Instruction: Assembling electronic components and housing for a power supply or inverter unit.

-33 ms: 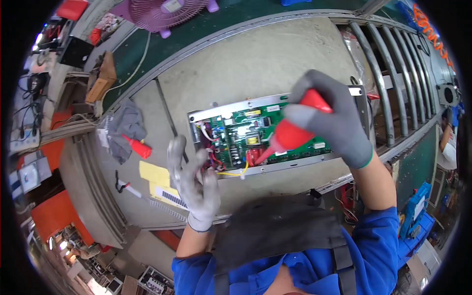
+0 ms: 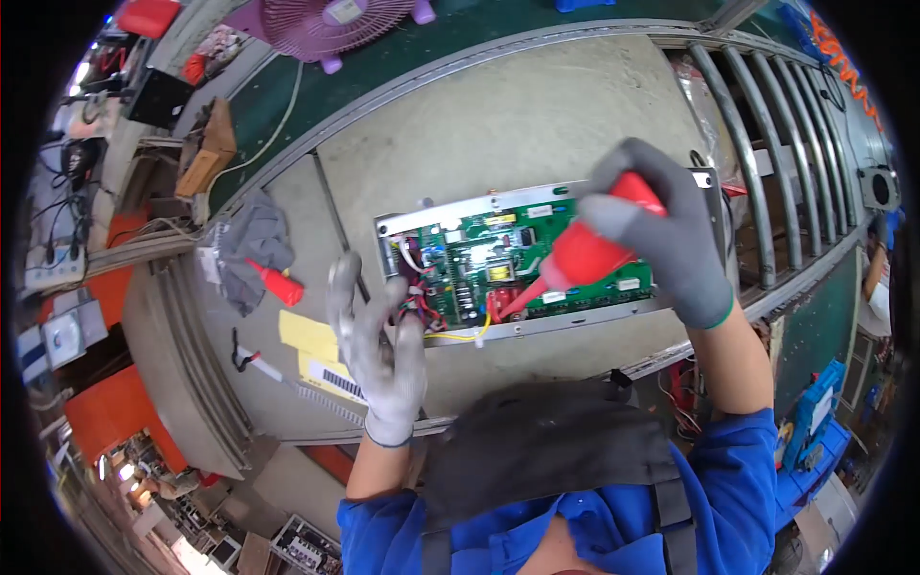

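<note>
A long green circuit board (image 2: pixel 565 227) lies in a shallow metal housing (image 2: pixel 455 215) on the bench before me. My right hand (image 2: pixel 676 235), in a grey glove, is closed round a red squeeze bottle (image 2: pixel 592 251) with a pointed nozzle. The bottle tilts down to the left, and its tip is at a red part (image 2: pixel 500 304) near the board's front edge; whether it touches I cannot tell. In a pale glove, my left hand (image 2: pixel 383 355) hovers by the housing's front left corner, fingers spread and holding nothing. A yellow wire (image 2: pixel 452 336) curves along the front rim.
Left of the housing lie a grey cloth (image 2: pixel 259 235), a second small red bottle (image 2: pixel 280 285), yellow label sheets (image 2: pixel 309 333) and a white-handled tool (image 2: pixel 259 359). Metal rollers (image 2: pixel 752 163) stand at the right. A purple fan (image 2: pixel 335 29) sits beyond the bench's far rail.
The bench and everything on it sit slightly farther right in the picture. My right hand keeps the same hold on the red bottle; my left hand stays spread.
</note>
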The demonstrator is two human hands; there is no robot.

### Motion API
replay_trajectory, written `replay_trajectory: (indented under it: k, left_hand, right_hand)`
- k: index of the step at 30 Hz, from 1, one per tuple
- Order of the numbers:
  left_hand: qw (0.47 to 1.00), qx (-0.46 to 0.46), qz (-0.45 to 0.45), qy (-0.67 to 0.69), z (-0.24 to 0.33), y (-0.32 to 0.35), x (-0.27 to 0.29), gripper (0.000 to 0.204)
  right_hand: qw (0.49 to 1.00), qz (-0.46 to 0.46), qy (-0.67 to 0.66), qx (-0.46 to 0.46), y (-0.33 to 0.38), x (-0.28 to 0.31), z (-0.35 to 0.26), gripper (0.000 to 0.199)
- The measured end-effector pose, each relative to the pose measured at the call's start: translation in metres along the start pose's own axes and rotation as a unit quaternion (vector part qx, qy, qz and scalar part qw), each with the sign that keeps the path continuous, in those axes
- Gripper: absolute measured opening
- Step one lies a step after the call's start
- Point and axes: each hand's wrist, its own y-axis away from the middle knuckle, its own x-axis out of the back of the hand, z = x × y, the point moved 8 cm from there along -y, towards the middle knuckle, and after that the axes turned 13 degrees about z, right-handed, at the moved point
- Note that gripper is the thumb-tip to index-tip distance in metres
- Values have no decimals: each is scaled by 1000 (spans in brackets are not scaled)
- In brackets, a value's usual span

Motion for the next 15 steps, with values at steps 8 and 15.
replay_trajectory:
  k: [8, 15]
  left_hand:
    - [989, -34, -64, -126, -6, -23, -19, 25]
    - [991, -67, -41, -105, -8, -23, -18, 24]
  right_hand:
    - [983, 141, -100, 55, 44, 21, 8, 32]
    - [920, 86, 117, 365, 91, -33, -41, 44]
